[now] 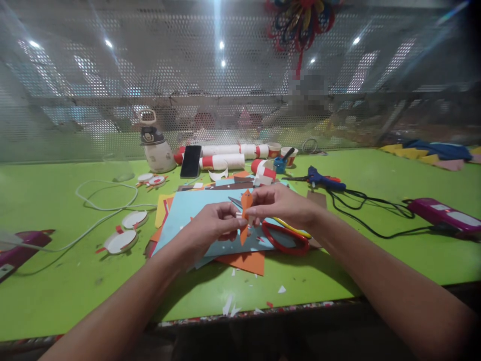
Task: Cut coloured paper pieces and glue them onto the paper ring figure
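Observation:
A small orange paper cutout (246, 201), narrow and pointed at its lower end with dark dots near the top, is pinched upright between both my hands. My left hand (218, 223) grips its left edge, with a bit of white paper by the fingertips. From the other side, my right hand (276, 204) holds it with thumb and fingers pressed together. Beneath lies a stack of coloured paper topped by a light blue sheet (180, 220). Scissors with red and yellow handles (287, 239) rest on the stack below my right hand, partly covered.
Paper discs with red tabs (120, 241) lie at left. Behind the stack are a phone (191, 161), a bottle (158, 155) and red-white paper cups (264, 173). A blue glue gun (323, 180) and purple power strip (445, 214) with cords sit right. Scraps (228, 305) litter the front edge.

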A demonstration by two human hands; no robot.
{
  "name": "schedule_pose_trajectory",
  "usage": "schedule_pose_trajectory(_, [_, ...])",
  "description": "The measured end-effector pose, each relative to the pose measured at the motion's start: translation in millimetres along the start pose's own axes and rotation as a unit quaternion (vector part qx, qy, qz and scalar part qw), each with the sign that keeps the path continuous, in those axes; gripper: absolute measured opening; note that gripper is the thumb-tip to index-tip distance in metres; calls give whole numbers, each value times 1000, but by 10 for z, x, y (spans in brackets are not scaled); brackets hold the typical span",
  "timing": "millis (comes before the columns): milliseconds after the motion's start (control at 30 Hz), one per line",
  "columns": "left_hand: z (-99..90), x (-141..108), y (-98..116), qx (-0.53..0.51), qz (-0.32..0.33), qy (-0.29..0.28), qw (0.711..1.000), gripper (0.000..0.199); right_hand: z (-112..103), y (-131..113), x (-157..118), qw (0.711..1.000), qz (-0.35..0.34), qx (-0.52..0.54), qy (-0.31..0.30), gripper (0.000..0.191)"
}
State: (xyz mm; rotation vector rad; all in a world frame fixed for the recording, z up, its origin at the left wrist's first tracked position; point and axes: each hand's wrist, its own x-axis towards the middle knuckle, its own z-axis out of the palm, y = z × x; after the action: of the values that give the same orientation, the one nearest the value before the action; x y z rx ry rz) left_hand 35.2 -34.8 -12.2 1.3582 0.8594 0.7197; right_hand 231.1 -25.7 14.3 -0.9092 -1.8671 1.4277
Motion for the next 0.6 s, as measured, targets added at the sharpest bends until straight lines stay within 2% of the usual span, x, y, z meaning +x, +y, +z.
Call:
schedule_pose_trajectory(167, [4,-13,20,-23,4,-8,1000,22,15,16,6,1000,-11,11,23,15])
schedule_pose_trajectory(333, [-5,-24,35,-65,11,-31,997,11,9,27,7,1000,-9,7,27,14])
schedule_pose_trajectory(600, [11,-8,8,-14,10,2,1000,21,62,-23,7,999,-4,5,38,14])
